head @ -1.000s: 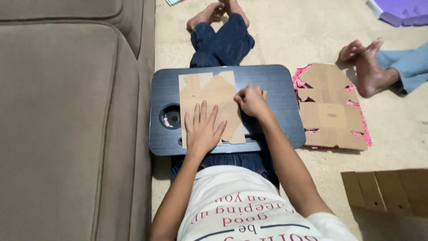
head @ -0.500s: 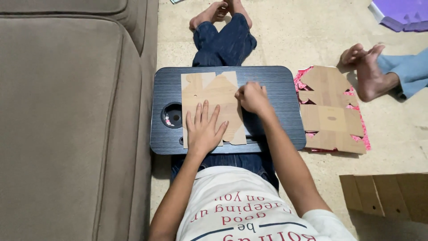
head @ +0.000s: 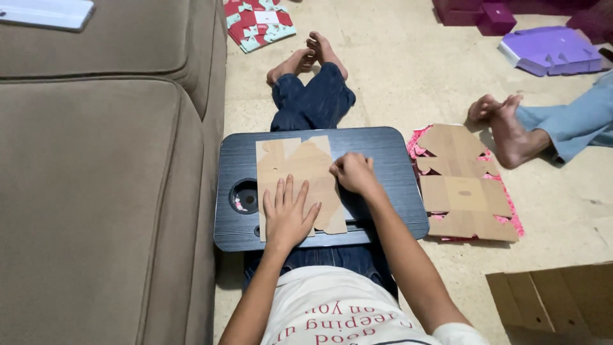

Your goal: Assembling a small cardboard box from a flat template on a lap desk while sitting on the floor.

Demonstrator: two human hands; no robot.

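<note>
From the head camera, the left hand (head: pixel 287 217) lies flat, fingers spread and open, pressing the lower middle of a flat brown cardboard cutout (head: pixel 300 176). The cutout lies on a dark lap desk (head: pixel 389 160) across the person's legs. The right hand (head: pixel 353 174) sits at the cutout's right edge, its fingers curled onto the card there; whether it actually pinches the card, I cannot tell.

Beyond the right hand, bare desk runs to the rounded right edge. Left of the left hand is a round cup hole (head: pixel 245 196), then the desk's left edge, hard against a tan sofa (head: pixel 102 191).

On the floor past the desk's right edge lies a stack of flat cardboard with pink edging (head: pixel 463 191), with another person's bare foot (head: pixel 507 131) touching its far corner.
</note>
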